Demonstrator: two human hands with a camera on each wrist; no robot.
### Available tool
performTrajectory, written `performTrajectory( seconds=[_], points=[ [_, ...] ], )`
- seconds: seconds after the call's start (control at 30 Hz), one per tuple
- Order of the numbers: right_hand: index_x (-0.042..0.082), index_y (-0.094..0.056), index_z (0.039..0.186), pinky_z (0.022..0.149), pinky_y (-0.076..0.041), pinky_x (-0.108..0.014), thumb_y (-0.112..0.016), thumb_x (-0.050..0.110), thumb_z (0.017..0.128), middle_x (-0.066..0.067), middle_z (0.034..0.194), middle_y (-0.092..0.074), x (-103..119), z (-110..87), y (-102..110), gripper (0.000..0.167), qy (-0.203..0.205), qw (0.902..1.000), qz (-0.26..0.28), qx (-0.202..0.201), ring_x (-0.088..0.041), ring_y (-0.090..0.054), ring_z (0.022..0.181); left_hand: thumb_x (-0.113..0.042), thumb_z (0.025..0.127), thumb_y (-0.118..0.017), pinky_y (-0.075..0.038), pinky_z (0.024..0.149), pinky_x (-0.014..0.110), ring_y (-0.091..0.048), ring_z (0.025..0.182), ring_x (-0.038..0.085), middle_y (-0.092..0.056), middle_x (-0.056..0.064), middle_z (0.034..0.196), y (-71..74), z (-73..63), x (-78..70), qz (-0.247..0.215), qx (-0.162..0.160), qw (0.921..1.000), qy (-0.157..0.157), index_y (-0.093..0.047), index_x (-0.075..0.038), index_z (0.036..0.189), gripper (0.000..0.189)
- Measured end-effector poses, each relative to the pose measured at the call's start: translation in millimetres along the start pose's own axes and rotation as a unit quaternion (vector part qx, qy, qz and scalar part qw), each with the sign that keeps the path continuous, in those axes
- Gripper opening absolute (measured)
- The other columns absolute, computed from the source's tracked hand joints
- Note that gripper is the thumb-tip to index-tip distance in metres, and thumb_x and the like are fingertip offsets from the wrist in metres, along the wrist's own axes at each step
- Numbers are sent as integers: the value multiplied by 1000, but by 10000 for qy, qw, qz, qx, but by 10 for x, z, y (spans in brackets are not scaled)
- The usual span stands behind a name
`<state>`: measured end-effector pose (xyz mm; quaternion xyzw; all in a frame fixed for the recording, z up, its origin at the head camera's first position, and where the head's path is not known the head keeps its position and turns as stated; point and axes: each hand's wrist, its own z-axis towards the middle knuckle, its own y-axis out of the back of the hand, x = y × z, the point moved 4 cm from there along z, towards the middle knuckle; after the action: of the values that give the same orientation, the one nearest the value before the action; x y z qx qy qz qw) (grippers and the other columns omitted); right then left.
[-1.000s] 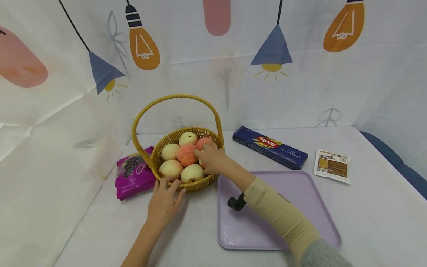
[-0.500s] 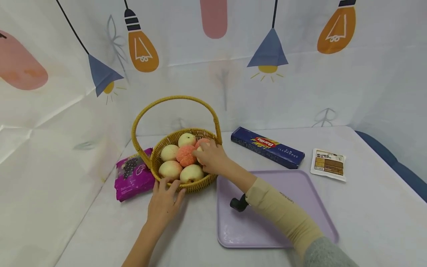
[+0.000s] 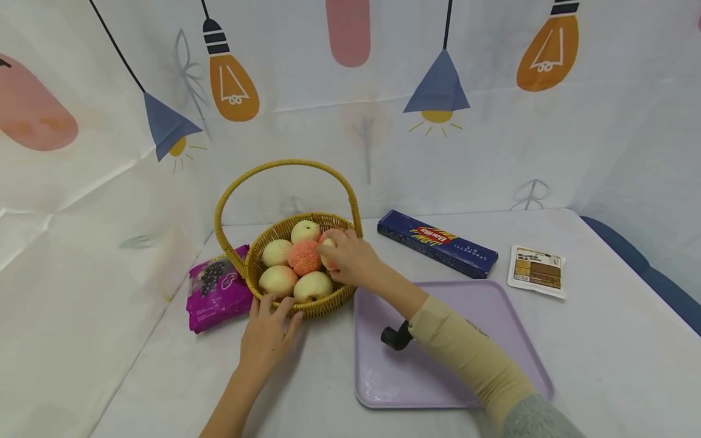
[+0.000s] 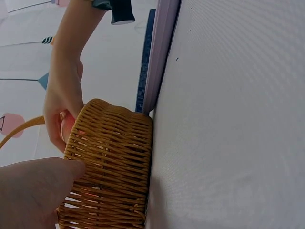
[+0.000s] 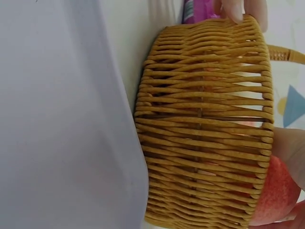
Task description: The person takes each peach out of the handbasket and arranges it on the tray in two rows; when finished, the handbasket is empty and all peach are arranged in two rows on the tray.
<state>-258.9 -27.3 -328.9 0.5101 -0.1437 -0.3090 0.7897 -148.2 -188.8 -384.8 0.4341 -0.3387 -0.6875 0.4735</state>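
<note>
A yellow woven basket (image 3: pixel 323 307) with a tall hoop handle holds several pale peaches (image 3: pixel 278 281) and coral-red, rough-skinned round fruits (image 3: pixel 304 257). At its near rim, my left hand (image 3: pixel 266 340) holds on, fingers over the edge; the left wrist view shows the thumb (image 4: pixel 66 169) against the outer weave. My right hand (image 3: pixel 353 261) reaches into the basket's right side and grips a cream-and-pink peach (image 3: pixel 329 250), partly covered by the fingers. Reddish skin of this peach (image 5: pixel 276 193) shows beside the rim in the right wrist view.
Right of the basket lies a lilac tray (image 3: pixel 383 383), under my right forearm. Behind it are a blue spaghetti box (image 3: pixel 438 243) and a small flat packet (image 3: pixel 537 271). A purple grape-print bag (image 3: pixel 219 292) touches the basket's left side. A black wrist-camera piece (image 3: pixel 395 337) hangs over the tray.
My right fingers have settled around the peach, and more of its pale side shows between them. My left hand stays on the rim. The head view has shifted slightly.
</note>
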Motion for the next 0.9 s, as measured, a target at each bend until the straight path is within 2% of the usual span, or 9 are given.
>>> performTrajectory(
  seconds=[0.37, 0.57, 0.67, 0.9],
  points=[
    [20, -59, 114, 47, -44, -27, -74, 25, 74, -10, 119, -49, 15, -96, 70, 44, 240, 9980, 67, -582, -27, -50, 79, -30, 90, -58, -43, 78, 63, -34, 117, 53, -46, 17, 118, 9, -30, -12, -48, 23, 10000, -2, -60, -13, 109, 25],
    [19, -60, 112, 46, -44, -26, -73, 25, 73, -9, 118, -50, -4, -121, 96, 42, 198, 9969, 124, -751, -27, -50, 78, -30, 91, -57, -41, 80, 64, -32, 118, 54, -45, 18, 119, 1, -12, -19, -65, 117, 9999, 38, -60, -13, 110, 26],
    [20, -60, 111, 45, -44, -27, -72, 25, 74, -10, 117, -50, -6, -132, 140, 39, 142, 9964, 175, -818, -28, -50, 80, -30, 91, -57, -44, 77, 62, -33, 118, 53, -44, 17, 119, 6, -7, -18, -45, 154, 9998, 79, -59, -13, 110, 26],
    [19, -58, 116, 51, -49, -31, -70, 26, 73, -11, 119, -51, -90, -181, 247, 45, -182, 9961, 207, -839, -29, -52, 86, -32, 92, -55, -44, 75, 64, -29, 121, 54, -43, 16, 121, -2, -6, -10, -58, 253, 9996, 147, -58, -13, 113, 28]
  ],
)
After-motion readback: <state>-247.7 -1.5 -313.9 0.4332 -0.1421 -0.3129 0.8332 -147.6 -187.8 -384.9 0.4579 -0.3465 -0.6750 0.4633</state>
